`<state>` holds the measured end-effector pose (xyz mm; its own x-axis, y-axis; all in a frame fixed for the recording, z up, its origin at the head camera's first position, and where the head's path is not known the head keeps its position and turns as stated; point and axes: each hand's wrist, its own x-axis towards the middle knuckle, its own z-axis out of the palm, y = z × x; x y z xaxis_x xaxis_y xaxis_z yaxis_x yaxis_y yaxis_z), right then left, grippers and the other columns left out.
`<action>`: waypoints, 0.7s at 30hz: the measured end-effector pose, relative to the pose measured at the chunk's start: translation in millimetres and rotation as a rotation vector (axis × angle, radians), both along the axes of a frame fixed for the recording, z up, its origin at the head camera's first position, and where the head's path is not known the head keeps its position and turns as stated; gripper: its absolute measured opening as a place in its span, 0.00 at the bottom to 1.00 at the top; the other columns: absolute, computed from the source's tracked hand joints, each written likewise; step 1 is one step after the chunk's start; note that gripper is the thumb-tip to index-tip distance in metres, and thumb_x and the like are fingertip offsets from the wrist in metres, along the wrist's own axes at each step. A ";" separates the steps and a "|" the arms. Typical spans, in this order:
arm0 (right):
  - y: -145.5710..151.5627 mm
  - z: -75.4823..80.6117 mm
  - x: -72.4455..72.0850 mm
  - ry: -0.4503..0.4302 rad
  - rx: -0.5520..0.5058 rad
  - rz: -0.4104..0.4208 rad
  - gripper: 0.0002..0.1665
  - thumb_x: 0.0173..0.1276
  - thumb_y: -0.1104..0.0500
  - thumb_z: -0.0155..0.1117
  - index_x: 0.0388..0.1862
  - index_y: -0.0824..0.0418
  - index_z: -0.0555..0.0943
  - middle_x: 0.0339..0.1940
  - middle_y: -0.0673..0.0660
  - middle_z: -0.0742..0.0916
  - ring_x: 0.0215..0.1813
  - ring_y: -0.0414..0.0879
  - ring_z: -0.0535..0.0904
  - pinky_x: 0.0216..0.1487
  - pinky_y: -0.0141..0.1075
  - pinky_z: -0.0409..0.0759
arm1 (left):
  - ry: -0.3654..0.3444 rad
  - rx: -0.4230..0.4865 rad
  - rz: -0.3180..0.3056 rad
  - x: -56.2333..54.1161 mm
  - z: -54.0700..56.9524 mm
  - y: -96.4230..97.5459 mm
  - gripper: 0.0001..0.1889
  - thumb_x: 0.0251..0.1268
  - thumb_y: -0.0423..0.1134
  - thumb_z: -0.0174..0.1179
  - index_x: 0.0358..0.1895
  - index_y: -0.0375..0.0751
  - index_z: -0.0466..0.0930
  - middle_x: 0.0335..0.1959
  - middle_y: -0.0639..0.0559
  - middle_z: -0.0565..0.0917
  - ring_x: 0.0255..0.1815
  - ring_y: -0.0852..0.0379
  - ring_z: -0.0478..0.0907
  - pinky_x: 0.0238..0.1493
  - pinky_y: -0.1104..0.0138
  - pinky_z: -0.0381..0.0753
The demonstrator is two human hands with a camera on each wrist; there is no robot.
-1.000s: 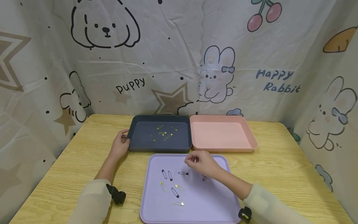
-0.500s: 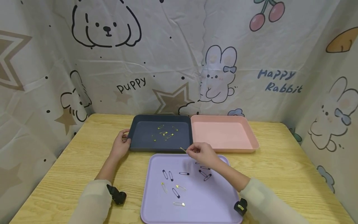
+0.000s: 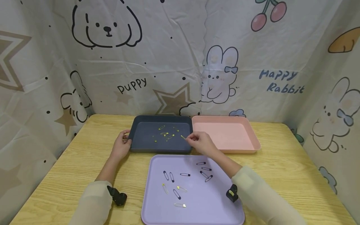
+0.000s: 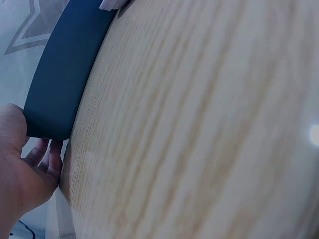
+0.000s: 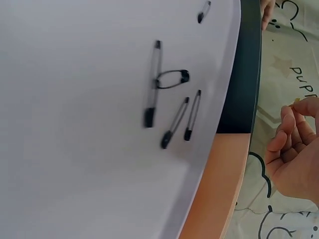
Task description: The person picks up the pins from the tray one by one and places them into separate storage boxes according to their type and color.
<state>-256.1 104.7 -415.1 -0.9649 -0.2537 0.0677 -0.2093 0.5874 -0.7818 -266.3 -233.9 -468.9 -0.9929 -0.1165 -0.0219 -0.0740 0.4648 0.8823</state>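
My right hand point(image 3: 202, 143) pinches a gold safety pin point(image 3: 182, 137) over the right side of the dark blue tray point(image 3: 140, 148). Several gold safety pins lie inside that tray. At its left end my left hand point(image 3: 122, 146) grips the wall; the left wrist view has the thumb at the rim and the fingers curled against the end of the tray point(image 4: 65, 74). Nearer to me is a lilac tray point(image 3: 213, 203). It bears several black safety pins, such as a lone black pin point(image 3: 185, 174), and a few gold ones, including a gold pin point(image 3: 180, 205) near the front.
A pink tray point(image 3: 225, 134) adjoins the dark blue one on its right, and my right wrist passes over its front left corner. The wooden table point(image 3: 64, 175) carries all the trays. A printed cloth point(image 3: 168, 62) hangs behind and at both sides.
My right hand has gone forward from above the lilac tray to the dark blue tray, with the gold safety pin between its fingertips. My left hand keeps its place.
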 end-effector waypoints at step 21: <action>-39.2 10.7 -53.1 0.086 0.044 -0.022 0.11 0.64 0.55 0.60 0.37 0.62 0.84 0.33 0.57 0.86 0.33 0.45 0.78 0.34 0.32 0.75 | 0.007 0.010 0.010 2.6 2.3 1.3 0.24 0.68 0.30 0.43 0.67 0.37 0.59 0.51 0.37 0.69 0.40 0.53 0.71 0.35 0.73 0.70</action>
<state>-309.3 65.5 -404.4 -0.9615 -0.2369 0.1393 -0.2607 0.6262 -0.7347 -263.7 -232.6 -466.6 -0.9919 -0.1263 -0.0165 -0.0727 0.4551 0.8874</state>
